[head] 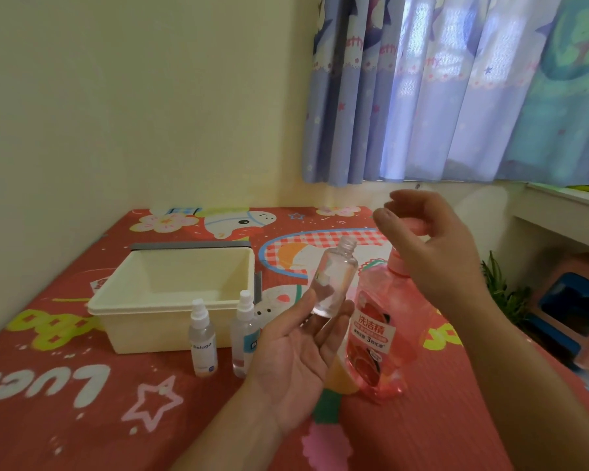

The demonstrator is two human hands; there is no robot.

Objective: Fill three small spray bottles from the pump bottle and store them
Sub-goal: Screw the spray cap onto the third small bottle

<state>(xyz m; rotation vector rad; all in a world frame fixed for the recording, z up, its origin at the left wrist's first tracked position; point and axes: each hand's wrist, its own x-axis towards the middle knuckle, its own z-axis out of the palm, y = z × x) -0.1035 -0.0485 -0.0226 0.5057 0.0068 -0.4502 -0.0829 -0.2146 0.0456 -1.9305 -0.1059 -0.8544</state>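
Spray bottles (pixel 203 338), two white-capped, stand on the red mat (pixel 439 430) just before a cream plastic bin (pixel 143 329), their contents hard to make out. The left hand (pixel 296 362) pinches a third bottle (pixel 334 283), clear and uncapped, tilted beside the pink pump bottle (pixel 385 345). The blurred right hand (pixel 436 246) hides its top, its grip impossible to tell.

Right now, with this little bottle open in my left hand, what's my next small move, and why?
Probably bring the uncapped small bottle neck-first up to the top of the pink pump bottle. Your left hand pinches it with the neck open, right beside the pump bottle, and your right hand hovers over that bottle's top, so filling looks ready.
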